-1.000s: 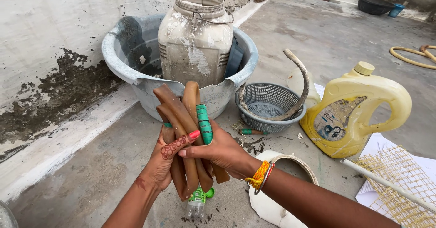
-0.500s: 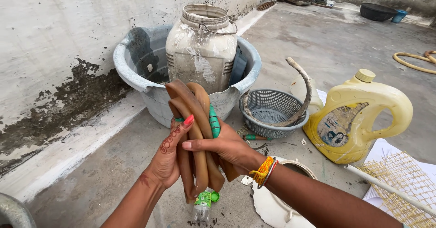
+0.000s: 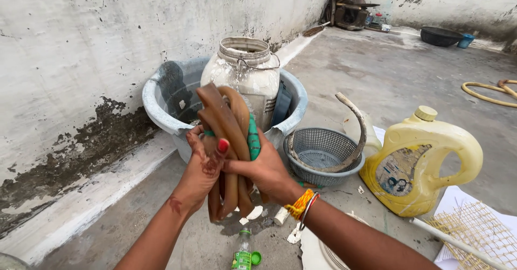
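Note:
Both my hands clasp a folded bundle of brown rubber hose (image 3: 223, 122) with a green piece (image 3: 253, 139) in it, held upright over the concrete floor. My left hand (image 3: 202, 167) grips the bundle from the left, red-nailed thumb across it. My right hand (image 3: 264, 170), with orange and red bangles at the wrist, grips it from the right. The hose loops stick out above and below my fists. A small green-labelled bottle (image 3: 243, 254) with a green cap lies on the floor below.
A grey basin (image 3: 161, 114) by the wall holds a dirty white plastic jar (image 3: 245, 76). A grey mesh basket (image 3: 323, 154) with a curved hose piece, a yellow jug (image 3: 423, 159), a woven mat (image 3: 474, 229) and a yellow hose (image 3: 487, 92) lie to the right.
The view has shifted, so the basin and jug sit further right. My hands keep hold of the hose bundle; the small bottle now lies on the floor below them.

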